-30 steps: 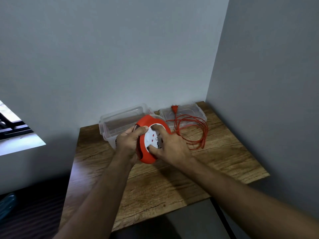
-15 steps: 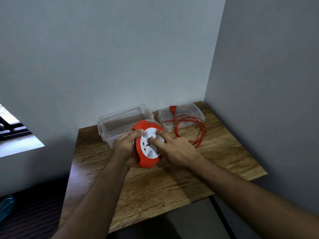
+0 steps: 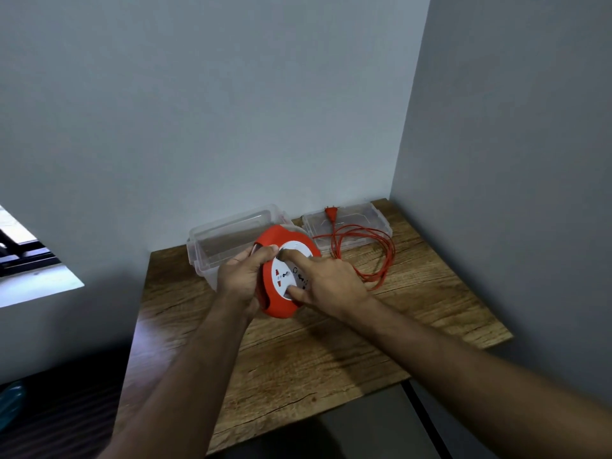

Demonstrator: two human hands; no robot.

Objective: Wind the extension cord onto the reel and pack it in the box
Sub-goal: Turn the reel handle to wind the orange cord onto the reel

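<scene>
Both hands on the reel, cord mostly loose

We've got the red reel (image 3: pixel 276 303) gripped at its edge in our left hand (image 3: pixel 239 279), while our right hand (image 3: pixel 334 286) presses two fingers (image 3: pixel 294 256) onto its white face. The orange cord (image 3: pixel 371 256) lies just beyond those fingers on the tabletop (image 3: pixel 331 359), plug (image 3: pixel 331 213) on the lid (image 3: pixel 374 220), clear box (image 3: pixel 212 250) behind the left hand.

Both hands (image 3: pixel 288 279) on reel (image 3: pixel 275 303) — cord (image 3: pixel 371 256) loose

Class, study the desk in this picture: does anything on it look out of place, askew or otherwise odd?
Only the loose orange cord: it sprawls in untidy loops on the table, and its plug lies on the clear lid beside the open box. It is not yet wound onto the reel. Nothing looks damaged or spilled.
</scene>
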